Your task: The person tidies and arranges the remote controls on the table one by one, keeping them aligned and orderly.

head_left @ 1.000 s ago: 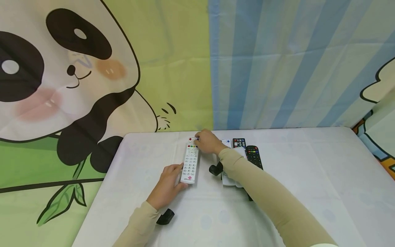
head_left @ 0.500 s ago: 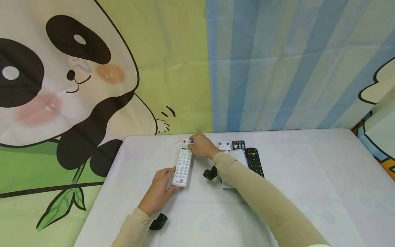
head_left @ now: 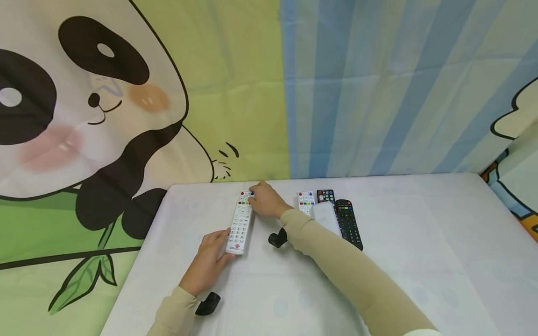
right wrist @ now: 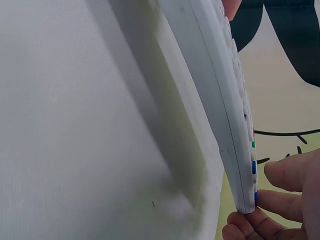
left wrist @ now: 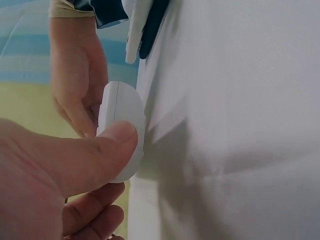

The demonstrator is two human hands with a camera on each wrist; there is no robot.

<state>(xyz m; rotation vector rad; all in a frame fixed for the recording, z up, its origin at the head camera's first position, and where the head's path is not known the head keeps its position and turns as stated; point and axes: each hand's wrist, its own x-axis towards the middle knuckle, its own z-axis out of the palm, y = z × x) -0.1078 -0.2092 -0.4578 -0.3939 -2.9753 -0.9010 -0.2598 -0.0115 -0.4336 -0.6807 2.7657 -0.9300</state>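
Note:
A long white remote control (head_left: 239,226) with colored buttons near its far end is held face up, a little above the table. My left hand (head_left: 206,261) grips its near end; in the left wrist view the thumb (left wrist: 120,135) presses on the end face. At the far end, my right hand (head_left: 266,200) pinches the remote between its fingers. The right wrist view shows fingers (right wrist: 280,202) touching a blue button, with others under the tip. A gap and shadow show between the remote's underside and the cloth.
Right of the hands lie another white remote (head_left: 305,199), a small black remote (head_left: 325,195), a larger black remote (head_left: 349,224) and a plain white piece (head_left: 325,217), partly covered by the right sleeve. They sit on a white-covered table (head_left: 420,224). A panda-printed curtain (head_left: 235,93) hangs behind.
Both hands have moved left together, carrying the white remote away from the other remotes. More of the grouped remotes' far ends shows now.

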